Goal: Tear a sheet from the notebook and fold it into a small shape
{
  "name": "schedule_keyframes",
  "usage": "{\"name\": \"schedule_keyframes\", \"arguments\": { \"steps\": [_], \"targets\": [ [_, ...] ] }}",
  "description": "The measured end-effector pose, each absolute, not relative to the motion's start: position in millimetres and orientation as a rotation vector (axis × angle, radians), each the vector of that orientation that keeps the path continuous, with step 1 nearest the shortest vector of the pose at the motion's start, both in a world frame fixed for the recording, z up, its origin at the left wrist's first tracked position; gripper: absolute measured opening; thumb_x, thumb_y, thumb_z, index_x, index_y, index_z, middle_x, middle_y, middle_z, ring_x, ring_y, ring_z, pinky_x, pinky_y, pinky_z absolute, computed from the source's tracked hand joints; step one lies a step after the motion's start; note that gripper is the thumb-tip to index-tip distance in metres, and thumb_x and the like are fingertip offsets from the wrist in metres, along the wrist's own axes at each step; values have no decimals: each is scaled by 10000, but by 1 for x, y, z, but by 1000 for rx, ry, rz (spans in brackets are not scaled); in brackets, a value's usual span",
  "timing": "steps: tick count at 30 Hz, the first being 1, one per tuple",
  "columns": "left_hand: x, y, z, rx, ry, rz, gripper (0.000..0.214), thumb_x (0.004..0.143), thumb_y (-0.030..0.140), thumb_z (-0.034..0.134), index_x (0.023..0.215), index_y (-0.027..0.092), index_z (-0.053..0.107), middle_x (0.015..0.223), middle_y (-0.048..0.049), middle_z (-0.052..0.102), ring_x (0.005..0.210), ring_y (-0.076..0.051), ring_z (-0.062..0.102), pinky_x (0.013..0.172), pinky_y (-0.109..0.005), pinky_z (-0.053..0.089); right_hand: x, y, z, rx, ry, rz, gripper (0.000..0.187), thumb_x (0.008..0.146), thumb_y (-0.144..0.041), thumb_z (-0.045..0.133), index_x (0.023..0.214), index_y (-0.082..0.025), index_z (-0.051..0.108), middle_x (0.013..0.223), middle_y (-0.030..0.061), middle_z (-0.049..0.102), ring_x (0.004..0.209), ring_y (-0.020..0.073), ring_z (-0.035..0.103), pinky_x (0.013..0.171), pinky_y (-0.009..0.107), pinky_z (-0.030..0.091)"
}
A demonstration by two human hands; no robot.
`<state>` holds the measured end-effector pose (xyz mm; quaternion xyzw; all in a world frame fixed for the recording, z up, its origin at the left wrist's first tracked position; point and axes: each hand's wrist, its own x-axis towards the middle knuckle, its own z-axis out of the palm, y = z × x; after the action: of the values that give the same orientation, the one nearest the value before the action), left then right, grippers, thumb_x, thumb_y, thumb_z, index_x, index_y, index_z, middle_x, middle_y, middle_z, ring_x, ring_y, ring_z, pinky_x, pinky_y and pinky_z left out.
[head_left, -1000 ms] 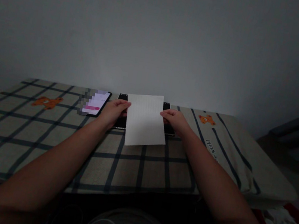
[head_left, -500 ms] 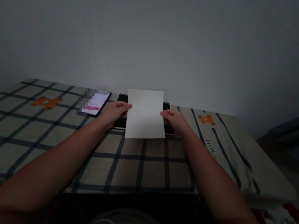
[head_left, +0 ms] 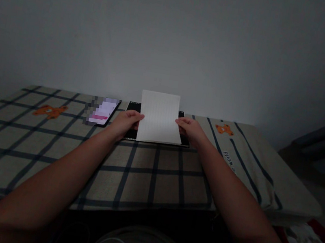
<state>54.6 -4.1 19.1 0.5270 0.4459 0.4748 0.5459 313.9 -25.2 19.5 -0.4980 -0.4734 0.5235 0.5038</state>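
Note:
A white lined sheet of paper point(head_left: 158, 117) is held up between both hands, above a black notebook point(head_left: 130, 132) that lies on the checked cloth. My left hand point(head_left: 125, 122) pinches the sheet's left edge, fingers closed on it. My right hand point(head_left: 190, 130) pinches its right edge the same way. The sheet's top rises in front of the wall; its bottom edge is level with the notebook's near edge.
A lit phone point(head_left: 102, 111) lies left of the notebook. The table point(head_left: 53, 149) is covered by a beige cloth with dark stripes and orange bear prints point(head_left: 49, 111). A grey wall stands right behind the table. Dark furniture is at the right edge.
Both hands have lifted the sheet up and away from me, squaring it over the notebook; its bottom edge rose from the cloth to the notebook's near edge.

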Motion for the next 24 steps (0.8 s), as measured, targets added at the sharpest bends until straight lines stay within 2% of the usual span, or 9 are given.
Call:
{"name": "schedule_keyframes", "arguments": {
  "steps": [3,6,8,12,15,20,24],
  "targets": [
    [56,-4,19,1206,1045,1110,303,704,431,756,724,163,616,673,0,600,598,-113,549,575,-237,471,313,-25,20,-1217,-1149,1241,132,727,-282,724,747,-184,638,642,-18,608,595,99,520,592,244,439],
    [58,-5,19,1185,1010,1036,269,773,433,697,817,171,659,766,-38,653,665,-140,595,593,-253,489,314,-24,22,-1212,-1103,1196,140,724,-278,721,723,-182,619,634,-22,601,585,95,512,585,240,434],
    [59,-6,18,1221,1009,1001,218,768,382,711,836,179,671,806,-43,669,687,-141,601,599,-248,488,315,-24,23,-1207,-1073,1186,149,721,-276,723,716,-182,608,632,-24,597,577,92,506,578,237,428],
    [59,-8,18,1297,1046,1044,181,730,321,742,717,175,635,696,-4,620,595,-106,537,572,-229,450,316,-25,23,-1157,-1068,1231,170,727,-307,730,745,-184,615,624,-29,582,573,92,500,569,236,416],
    [58,-7,20,1288,1060,1132,189,723,321,741,717,166,634,667,11,599,577,-94,523,552,-214,421,315,-25,20,-1113,-1107,1307,166,742,-315,723,784,-181,635,635,-22,590,573,93,508,567,243,411],
    [58,-7,23,1248,1080,1133,183,722,324,741,743,164,655,691,-8,629,596,-106,546,551,-217,443,314,-25,19,-1196,-1150,1263,127,749,-275,716,755,-172,642,580,-35,552,526,80,451,536,239,379],
    [59,-10,23,1168,987,1020,180,744,324,725,852,183,692,837,-49,693,700,-148,620,603,-259,519,314,-26,22,-1226,-1136,1197,113,777,-262,692,734,-180,627,589,-30,551,533,82,449,542,237,387]
  ]
}}
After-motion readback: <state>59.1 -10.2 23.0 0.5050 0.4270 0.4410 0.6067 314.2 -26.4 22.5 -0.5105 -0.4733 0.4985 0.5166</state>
